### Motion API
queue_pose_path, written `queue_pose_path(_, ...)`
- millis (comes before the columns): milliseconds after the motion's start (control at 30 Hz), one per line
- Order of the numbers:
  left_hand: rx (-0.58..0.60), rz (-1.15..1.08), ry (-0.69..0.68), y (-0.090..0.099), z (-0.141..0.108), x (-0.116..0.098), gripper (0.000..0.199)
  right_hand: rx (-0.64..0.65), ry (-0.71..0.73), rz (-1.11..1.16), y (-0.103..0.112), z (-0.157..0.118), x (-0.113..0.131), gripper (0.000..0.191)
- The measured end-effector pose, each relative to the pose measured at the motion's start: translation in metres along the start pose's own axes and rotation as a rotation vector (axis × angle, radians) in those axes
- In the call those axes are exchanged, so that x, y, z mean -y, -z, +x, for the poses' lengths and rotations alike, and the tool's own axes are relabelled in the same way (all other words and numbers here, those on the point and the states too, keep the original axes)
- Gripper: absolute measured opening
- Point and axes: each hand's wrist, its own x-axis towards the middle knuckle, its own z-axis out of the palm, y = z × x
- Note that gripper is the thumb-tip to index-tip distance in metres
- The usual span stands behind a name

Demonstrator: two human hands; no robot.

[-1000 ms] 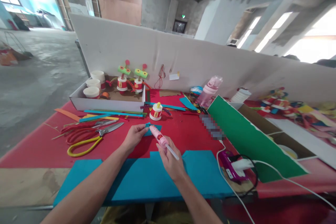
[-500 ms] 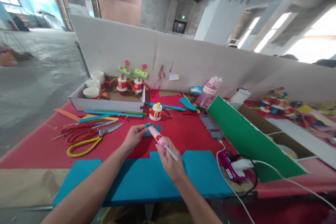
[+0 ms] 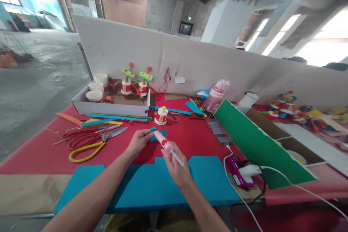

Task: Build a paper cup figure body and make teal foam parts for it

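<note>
My right hand [image 3: 176, 165] is closed around a pink glue gun [image 3: 164, 141], a pen-shaped one with a whitish glue stick [image 3: 177, 157] poking out of its rear. Its tip points away from me and meets a small blue piece of paper or foam [image 3: 162, 135]. At that piece's left end, the fingers of my left hand [image 3: 140, 141] pinch it close to the tip. Just beyond stands a red and white paper cup figure [image 3: 161, 116], upside down, with a yellow knob on top and coiled dark arms. Whether glue is on the piece is hidden.
Yellow-handled scissors [image 3: 89, 148] and red-handled tools lie left. A white box [image 3: 108, 108] holds cups and finished figures. Large blue sheets [image 3: 136, 188] cover the near edge. At right are a purple power strip [image 3: 240, 177], cables, a green board [image 3: 258, 148] and a pink bottle [image 3: 216, 94].
</note>
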Motion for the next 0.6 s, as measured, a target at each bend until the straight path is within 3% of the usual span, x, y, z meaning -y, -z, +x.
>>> queue_pose_path(600, -0.009, 0.033, -0.006, -0.0004, 0.0002, 0.0007, 0.038, 0.011, -0.015, 0.007, -0.0006, 0.0006, -0.0007, 0.018)
